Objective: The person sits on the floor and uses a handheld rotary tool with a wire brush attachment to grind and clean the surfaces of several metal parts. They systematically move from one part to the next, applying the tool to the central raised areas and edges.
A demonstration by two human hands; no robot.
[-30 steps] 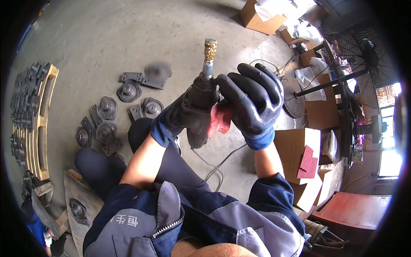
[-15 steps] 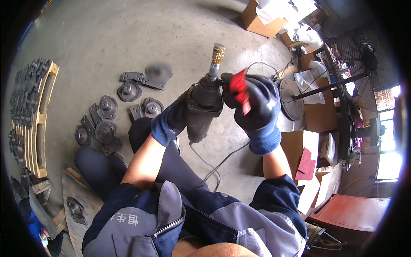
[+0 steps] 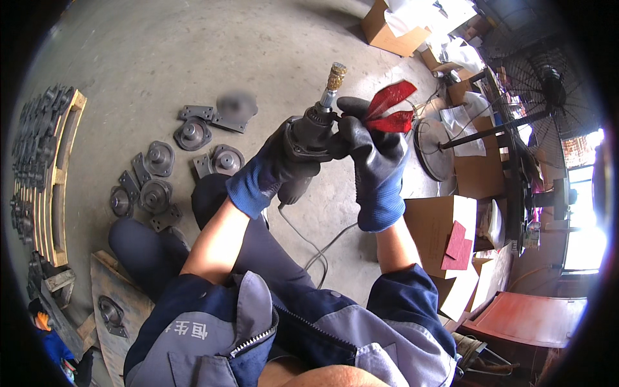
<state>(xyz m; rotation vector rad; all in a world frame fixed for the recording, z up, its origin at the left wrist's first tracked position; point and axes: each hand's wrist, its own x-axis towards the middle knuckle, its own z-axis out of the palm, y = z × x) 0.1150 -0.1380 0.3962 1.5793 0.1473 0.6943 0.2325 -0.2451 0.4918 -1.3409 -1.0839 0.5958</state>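
Observation:
My gloved left hand [image 3: 269,169] is closed around the dark body of a corded hand-held power tool [image 3: 308,137], which points up and away from me. At its far end, a metal shaft carries a short gold-and-brown roll [image 3: 336,76]. My gloved right hand [image 3: 374,158] pinches a folded red strip [image 3: 392,106], perhaps abrasive cloth, whose two ends stick out to the right. The right fingers are close beside the tool's collar; whether they touch it is hard to see. Dark cast flange parts [image 3: 192,132] lie on the floor to the left.
A wooden pallet [image 3: 64,180] stacked with dark parts stands at the far left. On the right are a cardboard box [image 3: 429,222] with dark red sheets [image 3: 458,245] on it, a floor fan [image 3: 548,84] and a red metal cabinet [image 3: 529,319]. The tool's cord [image 3: 309,242] trails below it.
The red strip has turned in my right hand and now fans out to the right. My right hand has moved slightly left and nearer the tool, which tilts a little more rightward.

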